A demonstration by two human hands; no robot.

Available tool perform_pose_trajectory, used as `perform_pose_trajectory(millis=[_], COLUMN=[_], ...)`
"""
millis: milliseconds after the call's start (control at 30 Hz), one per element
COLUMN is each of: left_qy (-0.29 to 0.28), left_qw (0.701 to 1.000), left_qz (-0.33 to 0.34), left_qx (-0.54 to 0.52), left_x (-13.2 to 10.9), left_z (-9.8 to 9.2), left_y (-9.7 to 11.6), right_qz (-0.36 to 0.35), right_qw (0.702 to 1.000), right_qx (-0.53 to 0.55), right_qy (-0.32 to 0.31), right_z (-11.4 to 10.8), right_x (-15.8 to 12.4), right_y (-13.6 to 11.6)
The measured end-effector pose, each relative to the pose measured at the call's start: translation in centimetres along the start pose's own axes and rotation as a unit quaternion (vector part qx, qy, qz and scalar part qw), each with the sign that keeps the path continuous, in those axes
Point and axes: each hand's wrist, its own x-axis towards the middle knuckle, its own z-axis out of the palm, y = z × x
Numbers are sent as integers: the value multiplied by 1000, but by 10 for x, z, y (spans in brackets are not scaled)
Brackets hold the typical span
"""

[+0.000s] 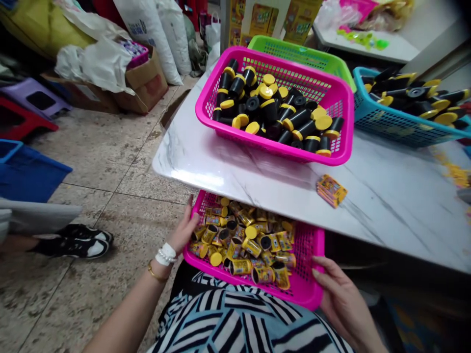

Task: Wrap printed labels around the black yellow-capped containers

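A pink basket [312, 289] of small labelled yellow containers [252, 247] is held between my two hands, partly under the table's front edge. My left hand [186, 229] grips its left rim, with the fingers partly hidden. My right hand [336, 282] is closed on the right rim, thumb and fingers on the pink plastic. On the marble-patterned table [202, 162] stands a larger pink basket [274, 144] filled with black cylinders with yellow caps [270, 108]. A small stack of printed cards [331, 190] lies near the table's front edge.
Behind the larger basket is a green basket [305, 53]; a blue basket [408, 128] of black and yellow cylinders stands at the right. Cardboard boxes [143, 83], stools [37, 100] and a blue bin [33, 171] are at the left. A person's shoe [88, 245] shows on the floor.
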Motion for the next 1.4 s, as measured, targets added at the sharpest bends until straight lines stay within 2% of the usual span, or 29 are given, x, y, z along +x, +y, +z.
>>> perform_pose_trajectory(millis=[100, 167, 200, 267, 333, 400, 467, 533, 567, 667, 767, 800, 867, 900, 967, 1067, 1133, 1233, 1300, 1400], left_qy=[35, 81, 64, -57, -160, -186, -158, -130, -118, -100, -95, -98, -99, -92, -74, -80, -92, -103, -109, -109], left_qw=[983, 942, 916, 855, 811, 812, 836, 852, 859, 875, 873, 870, 864, 862, 867, 890, 903, 927, 950, 978], left_qz=[67, 181, 257, 393, 427, 368, 260, 188, 176, 181, 236, 268, 334, 360, 389, 385, 371, 334, 283, 174], left_qx=[165, 271, 303, 332, 366, 413, 457, 472, 465, 438, 415, 401, 365, 345, 303, 233, 194, 138, 80, -33], left_x=[-6, -10, -9, -2, 12, 28, 42, 49, 49, 39, 24, 20, 13, 11, 8, 8, 11, 20, 27, 36], left_z=[-1, 9, 16, 30, 41, 46, 47, 47, 47, 50, 51, 49, 43, 39, 31, 27, 31, 45, 56, 74], left_y=[10, 26, 36, 58, 75, 85, 88, 88, 88, 97, 113, 117, 123, 124, 123, 124, 131, 148, 160, 176], right_qz=[-20, -47, -63, -102, -169, -243, -309, -395, -459, -647, -708, -700, -635, -592, -536, -527, -561, -608, -618, -646], right_qw=[1000, 997, 994, 981, 945, 871, 773, 687, 655, 558, 471, 460, 467, 487, 534, 560, 579, 602, 600, 580], right_qx=[-22, -58, -82, -156, -271, -414, -537, -594, -591, -520, -522, -540, -601, -625, -645, -638, -590, -510, -499, -485], right_qy=[-7, -27, -38, -57, -73, -100, -135, -136, -106, -1, 61, 77, 129, 147, 109, 41, 49, 86, 96, 105], right_z=[-9, -15, -18, -19, -19, -19, -17, -10, -2, 44, 104, 119, 133, 131, 113, 75, 57, 48, 49, 53], right_x=[12, 23, 27, 34, 36, 34, 30, 24, 21, 13, 21, 28, 44, 53, 67, 84, 93, 105, 110, 106], right_y=[10, 14, 15, 12, 1, -17, -42, -71, -87, -139, -189, -203, -222, -225, -220, -192, -170, -145, -137, -134])
